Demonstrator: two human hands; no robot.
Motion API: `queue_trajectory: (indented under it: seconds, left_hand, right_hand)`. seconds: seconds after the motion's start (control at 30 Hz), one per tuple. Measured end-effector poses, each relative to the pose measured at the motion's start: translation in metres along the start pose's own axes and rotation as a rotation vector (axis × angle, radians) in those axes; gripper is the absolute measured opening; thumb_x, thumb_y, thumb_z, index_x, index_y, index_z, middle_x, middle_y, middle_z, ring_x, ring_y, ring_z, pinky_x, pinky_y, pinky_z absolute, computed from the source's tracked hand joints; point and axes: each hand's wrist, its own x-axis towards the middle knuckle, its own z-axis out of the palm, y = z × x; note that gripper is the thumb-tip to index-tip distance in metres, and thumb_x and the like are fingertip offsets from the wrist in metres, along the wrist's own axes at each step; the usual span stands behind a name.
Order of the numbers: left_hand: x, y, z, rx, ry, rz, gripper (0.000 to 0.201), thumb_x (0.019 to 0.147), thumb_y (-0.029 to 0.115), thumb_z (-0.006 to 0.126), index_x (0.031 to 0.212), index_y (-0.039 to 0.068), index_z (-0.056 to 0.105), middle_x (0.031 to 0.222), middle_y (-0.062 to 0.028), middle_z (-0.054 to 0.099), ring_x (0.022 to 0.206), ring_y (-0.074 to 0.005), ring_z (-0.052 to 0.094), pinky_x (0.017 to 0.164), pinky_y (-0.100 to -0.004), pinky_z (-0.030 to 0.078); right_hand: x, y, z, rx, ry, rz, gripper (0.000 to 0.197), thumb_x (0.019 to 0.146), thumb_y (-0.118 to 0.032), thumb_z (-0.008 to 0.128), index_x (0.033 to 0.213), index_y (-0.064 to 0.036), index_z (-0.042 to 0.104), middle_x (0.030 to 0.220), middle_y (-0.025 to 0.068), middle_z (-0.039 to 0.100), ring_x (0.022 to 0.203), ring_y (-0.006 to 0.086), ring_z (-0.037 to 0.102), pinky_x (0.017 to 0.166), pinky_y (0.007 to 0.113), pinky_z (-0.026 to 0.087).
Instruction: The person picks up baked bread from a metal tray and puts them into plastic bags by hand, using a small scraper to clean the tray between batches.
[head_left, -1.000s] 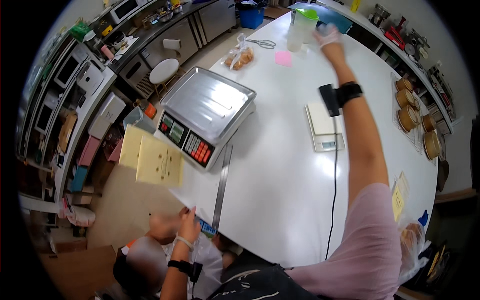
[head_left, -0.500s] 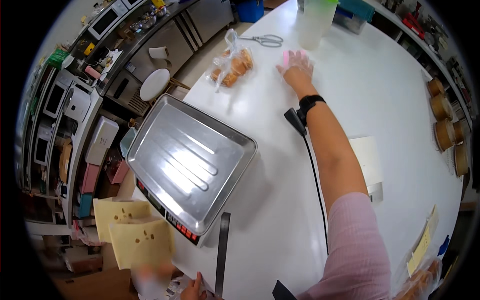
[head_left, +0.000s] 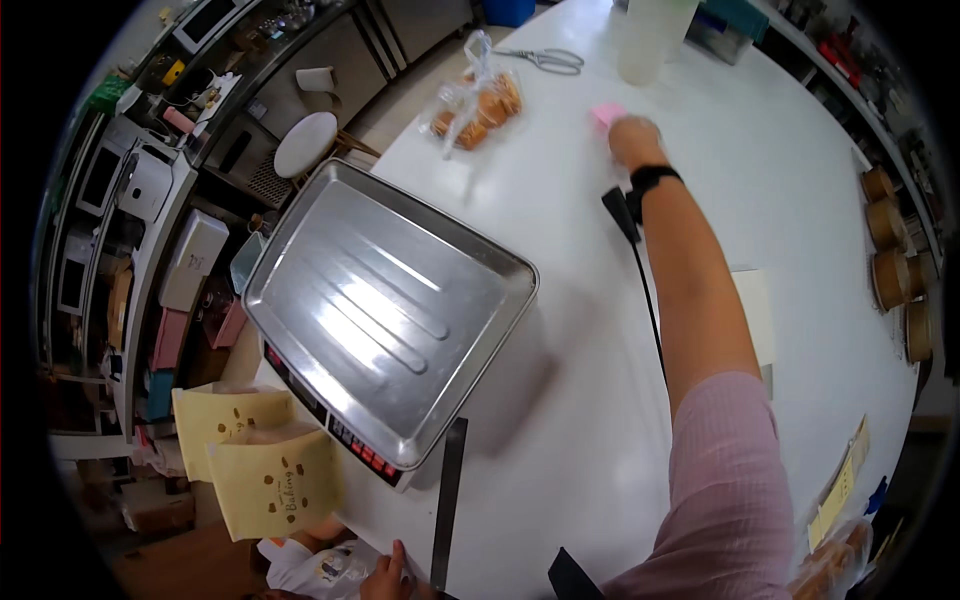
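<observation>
My right arm, in a pink sleeve, stretches across the white table. At its end my right hand (head_left: 637, 143) is closed, blurred by motion, its knuckles upward. A small pink cloth (head_left: 606, 116) sticks out past its fingers on the tabletop; what kind of cloth is hard to make out. On the wrist is a black band (head_left: 652, 180), with a black plug-like piece (head_left: 620, 214) and a cable hanging beside it. My left hand is out of view. Nearest to the right hand are a translucent jug (head_left: 645, 50), metal scissors (head_left: 548, 61) and a clear bag of bread rolls (head_left: 478, 112).
A scale with a large steel tray (head_left: 385, 290) fills the left of the table. Yellow paper bags (head_left: 275, 480) stand by it, next to another person's hand (head_left: 385, 578) at the table edge. A black strip (head_left: 450, 500) lies there. Round wooden containers (head_left: 888, 270) line the right.
My right hand has moved right and slightly nearer, its spread fingers now drawn together, the pink cloth shifting with it. The whole view has tilted a little. The other person has moved behind the yellow bags.
</observation>
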Motion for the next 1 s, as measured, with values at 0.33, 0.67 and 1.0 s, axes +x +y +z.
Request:
queue_trajectory:
  seconds: [0.33, 0.67, 1.0]
  left_hand:
    - [-0.003, -0.032, 0.034, -0.258, 0.176, 0.191, 0.068, 0.074, 0.010, 0.053, 0.135, 0.012, 0.025, 0.097, -0.0242, 0.050, 0.086, -0.0412, 0.052, 0.073, -0.0442, 0.045]
    - [-0.237, 0.090, 0.022, -1.202, 0.127, 0.823, 0.018, 0.087, 0.017, 0.052, 0.090, 0.001, 0.060, 0.067, 0.0003, 0.053, 0.057, -0.0033, 0.043, 0.051, -0.0180, 0.034]
    - [-0.384, 0.123, 0.202, -1.464, -0.105, 0.907, 0.027, 0.089, 0.017, 0.050, 0.067, 0.002, 0.054, 0.062, -0.0014, 0.053, 0.054, -0.0031, 0.040, 0.050, -0.0170, 0.031]
  right_hand:
    - [-0.338, 0.003, -0.127, 1.991, 0.191, 0.053, 0.028, 0.077, -0.015, 0.068, 0.094, 0.0060, 0.058, 0.087, 0.0100, 0.063, 0.074, 0.0162, 0.058, 0.067, 0.029, 0.048]
    - [-0.770, -0.069, -0.159, 2.246, 0.110, -0.051, 0.021, 0.075, -0.006, 0.066, 0.091, 0.0040, 0.058, 0.085, 0.0083, 0.061, 0.072, 0.0128, 0.057, 0.064, 0.026, 0.047]
    - [-1.030, 0.031, -0.111, 1.887, 0.507, 0.346, 0.020, 0.078, -0.015, 0.064, 0.087, 0.0027, 0.062, 0.071, 0.0033, 0.061, 0.062, 0.0073, 0.053, 0.057, 0.020, 0.043]
